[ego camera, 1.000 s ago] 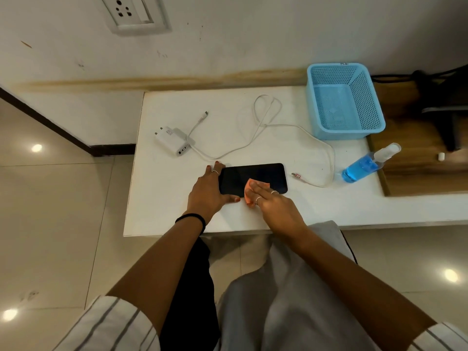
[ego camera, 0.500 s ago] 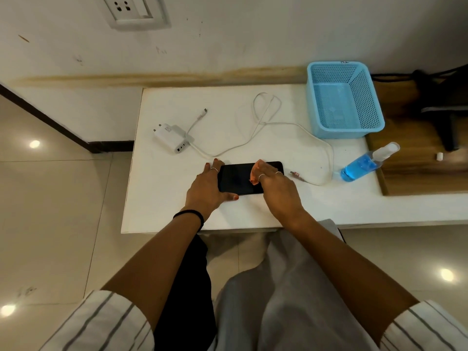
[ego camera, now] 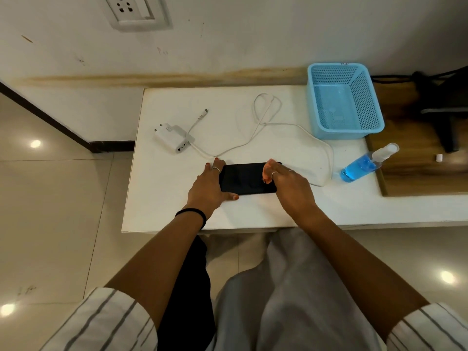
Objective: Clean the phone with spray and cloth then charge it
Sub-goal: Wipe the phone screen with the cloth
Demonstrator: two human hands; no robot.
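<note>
The flat black phone (ego camera: 247, 179) lies between both hands: left hand (ego camera: 206, 186) braces its end, fingers straight; right hand (ego camera: 288, 184) presses the orange cloth (ego camera: 266, 174), wiping. Charging likely follows; the white cable (ego camera: 266, 127) lies beyond.

Orange cloth (ego camera: 265, 173) mostly hidden under right hand (ego camera: 288, 184); phone (ego camera: 243, 179) ends covered by both hands; wall socket (ego camera: 138, 11) cut by top edge; dark object (ego camera: 445, 110) far right blurred, unidentifiable.
</note>
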